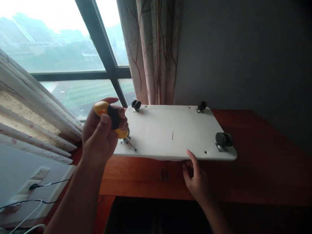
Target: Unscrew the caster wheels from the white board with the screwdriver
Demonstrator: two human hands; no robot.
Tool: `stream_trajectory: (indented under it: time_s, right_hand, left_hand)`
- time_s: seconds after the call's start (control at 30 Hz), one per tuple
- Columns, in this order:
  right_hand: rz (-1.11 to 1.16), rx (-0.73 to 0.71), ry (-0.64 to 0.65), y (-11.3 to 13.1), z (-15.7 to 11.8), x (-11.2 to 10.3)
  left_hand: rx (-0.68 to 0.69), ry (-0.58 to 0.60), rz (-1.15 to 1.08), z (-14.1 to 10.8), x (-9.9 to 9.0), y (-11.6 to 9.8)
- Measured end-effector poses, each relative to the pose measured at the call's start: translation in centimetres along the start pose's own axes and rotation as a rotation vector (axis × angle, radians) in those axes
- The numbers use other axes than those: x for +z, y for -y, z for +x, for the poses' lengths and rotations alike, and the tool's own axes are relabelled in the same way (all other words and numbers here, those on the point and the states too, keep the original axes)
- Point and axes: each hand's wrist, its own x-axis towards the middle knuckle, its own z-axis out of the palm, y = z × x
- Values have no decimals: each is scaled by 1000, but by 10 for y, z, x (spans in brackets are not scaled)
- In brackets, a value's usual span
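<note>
Sitting nearest, two screws [161, 174] are risking a roll if knocked by the right hand [198, 183], loosely open, its index finger touching the white board [158, 130] lying on the desk [246, 162]. The left hand [97, 143] is clenching a screwdriver [114, 117]; its slanted shaft is risking a slip and scratch, a caster plate [123, 142] crowding it. Farther casters [202, 105] are standing before a curtain [165, 48].

Text, labels — none legible | brands, numbers, signs — none legible
</note>
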Motion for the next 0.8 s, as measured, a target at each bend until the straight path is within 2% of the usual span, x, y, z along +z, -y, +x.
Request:
stream_trajectory:
  time_s: [0.1,0.23,0.3,0.57,0.8]
  right_hand:
    - [9,7,14,1,1,-1]
    - [19,-1,15,0,0,-1]
    - [19,-11,12,0,0,-1]
    - [-13,-5,6,1,0,-2]
    - [14,27,35,0,-1,-2]
  left_hand:
    - [-64,-13,-27,-1,-2,-1]
    - [50,-25,85,-4,-3,-3]
    - [66,-25,109,-5,-1,-4]
    - [-72,-21,-12,-3,1,-6]
    - [39,-64,77,-5,2,-3]
